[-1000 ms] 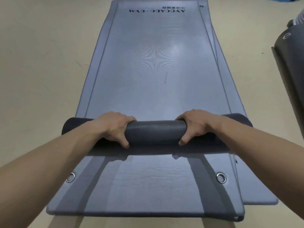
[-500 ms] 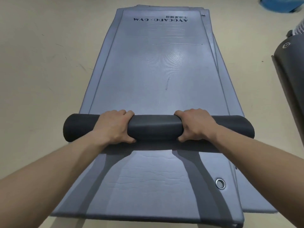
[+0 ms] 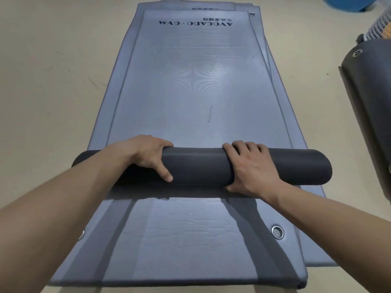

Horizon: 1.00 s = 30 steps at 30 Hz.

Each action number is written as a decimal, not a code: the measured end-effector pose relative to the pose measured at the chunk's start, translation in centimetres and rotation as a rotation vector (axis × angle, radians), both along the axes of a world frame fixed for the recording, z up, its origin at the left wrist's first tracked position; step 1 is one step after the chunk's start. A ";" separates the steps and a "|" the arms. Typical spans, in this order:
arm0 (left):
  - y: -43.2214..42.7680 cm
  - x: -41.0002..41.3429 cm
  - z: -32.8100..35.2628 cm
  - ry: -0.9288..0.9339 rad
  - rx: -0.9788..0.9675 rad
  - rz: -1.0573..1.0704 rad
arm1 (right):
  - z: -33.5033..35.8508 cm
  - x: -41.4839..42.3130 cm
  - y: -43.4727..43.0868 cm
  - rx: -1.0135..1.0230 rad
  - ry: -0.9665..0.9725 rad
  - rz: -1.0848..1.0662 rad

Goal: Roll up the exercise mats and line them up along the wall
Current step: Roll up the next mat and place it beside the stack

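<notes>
While two hands (image 3: pixel 251 166) grip one roll (image 3: pixel 198 166), perhaps three mats (image 3: pixel 190 85) lie stacked.

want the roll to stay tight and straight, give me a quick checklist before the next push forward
1. Left hand wrapped over the roll: ok.
2. Right hand wrapped over the roll, thumb under its near side: ok.
3. Roll square across the top mat: ok, both ends look about level.
4. Roll ends flush, no telescoping: cannot tell, left end sits behind the forearm.
5. Path ahead to the logo bare: ok, only light creases.
6. Mats underneath staying put: cannot tell; their edges are already staggered on the right.
</notes>
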<state>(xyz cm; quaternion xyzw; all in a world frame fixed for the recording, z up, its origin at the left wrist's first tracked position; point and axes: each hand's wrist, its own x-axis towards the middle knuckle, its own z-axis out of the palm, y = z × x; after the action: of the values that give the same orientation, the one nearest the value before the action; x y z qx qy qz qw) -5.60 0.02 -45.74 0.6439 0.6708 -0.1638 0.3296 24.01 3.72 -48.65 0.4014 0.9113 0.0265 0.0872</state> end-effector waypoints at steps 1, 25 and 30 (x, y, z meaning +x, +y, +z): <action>-0.1 -0.2 0.0 -0.008 -0.004 0.025 | 0.3 -0.4 0.8 -0.015 -0.012 0.021; -2.7 1.5 -1.5 0.250 0.353 -0.110 | 3.4 -3.4 5.6 -0.342 -0.162 0.051; -4.1 3.0 -4.1 0.332 0.541 -0.116 | 2.7 -3.2 6.7 -0.437 -0.095 0.008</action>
<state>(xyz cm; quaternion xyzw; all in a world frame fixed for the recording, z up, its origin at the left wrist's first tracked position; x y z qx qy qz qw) -2.60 -4.06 -49.87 0.7099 0.6967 -0.1010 0.0225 20.77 10.42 -45.95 0.3678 0.8919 -0.1521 0.2150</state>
